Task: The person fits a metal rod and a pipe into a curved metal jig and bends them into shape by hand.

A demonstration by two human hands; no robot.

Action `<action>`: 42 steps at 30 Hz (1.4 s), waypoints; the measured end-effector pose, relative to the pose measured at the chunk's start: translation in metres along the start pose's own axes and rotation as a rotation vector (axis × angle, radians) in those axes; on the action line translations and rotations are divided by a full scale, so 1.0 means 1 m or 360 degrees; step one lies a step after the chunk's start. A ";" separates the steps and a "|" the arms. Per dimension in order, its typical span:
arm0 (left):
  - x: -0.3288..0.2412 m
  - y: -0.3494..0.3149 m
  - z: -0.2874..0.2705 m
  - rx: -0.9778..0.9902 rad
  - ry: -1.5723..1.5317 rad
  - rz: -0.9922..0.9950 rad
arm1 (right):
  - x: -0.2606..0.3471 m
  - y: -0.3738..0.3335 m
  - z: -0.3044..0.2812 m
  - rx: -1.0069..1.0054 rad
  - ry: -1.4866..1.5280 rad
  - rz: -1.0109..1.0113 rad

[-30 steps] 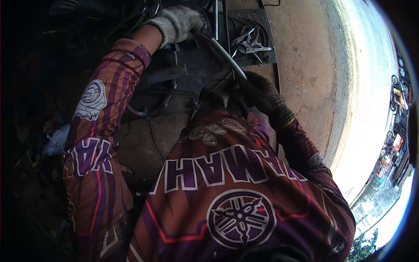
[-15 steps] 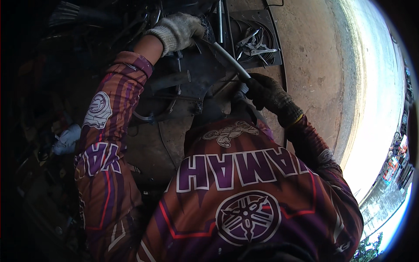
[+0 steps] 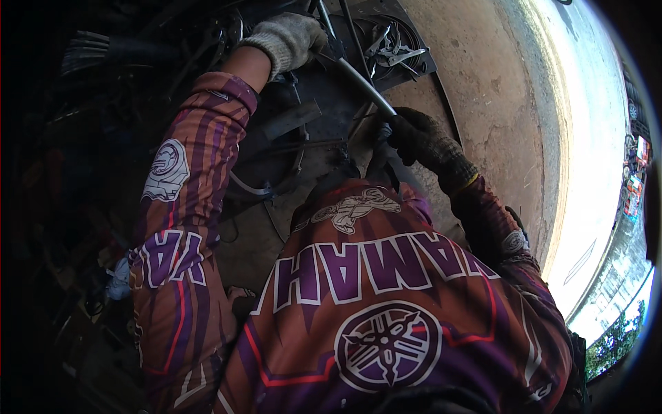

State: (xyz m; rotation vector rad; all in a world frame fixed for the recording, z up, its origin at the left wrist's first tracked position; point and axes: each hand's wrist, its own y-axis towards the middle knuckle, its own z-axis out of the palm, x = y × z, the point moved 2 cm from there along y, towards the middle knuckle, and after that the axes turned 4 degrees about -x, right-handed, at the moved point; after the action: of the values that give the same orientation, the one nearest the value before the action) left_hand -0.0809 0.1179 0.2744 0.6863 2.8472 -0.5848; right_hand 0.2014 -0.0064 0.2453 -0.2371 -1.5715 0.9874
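Grips the grey pipe (image 3: 365, 84) by its near end with the right hand (image 3: 425, 143), slanting past the black plate's (image 3: 428, 63) near left corner, not yet let go, with the left hand (image 3: 291, 43) near its far end (cannot tell whether clamped).

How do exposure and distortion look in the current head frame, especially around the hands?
Head view: the sunlit ground at right is blown out to white; the far left sinks into near-black shadow; the gloved left hand shows pale, the gloved right hand darker; same view, fisheye curvature bows the ground's bright edge.
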 end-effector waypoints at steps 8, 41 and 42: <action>-0.006 0.001 -0.002 0.0002 0.0076 0.0021 | -0.019 -0.011 0.038 -0.0192 0.0012 0.0010; -0.008 0.002 0.006 -0.0076 0.0053 0.0223 | 0.021 -0.007 0.004 -0.0063 -0.0414 0.0078; -0.007 0.002 0.006 -0.0071 0.0052 0.0225 | 0.021 -0.006 0.005 -0.0055 -0.0392 0.0086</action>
State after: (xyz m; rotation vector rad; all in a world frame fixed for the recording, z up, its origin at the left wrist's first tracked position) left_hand -0.0733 0.1141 0.2697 0.8883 2.8022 -0.4908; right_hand 0.1932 0.0007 0.2651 -0.1880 -1.8148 1.0631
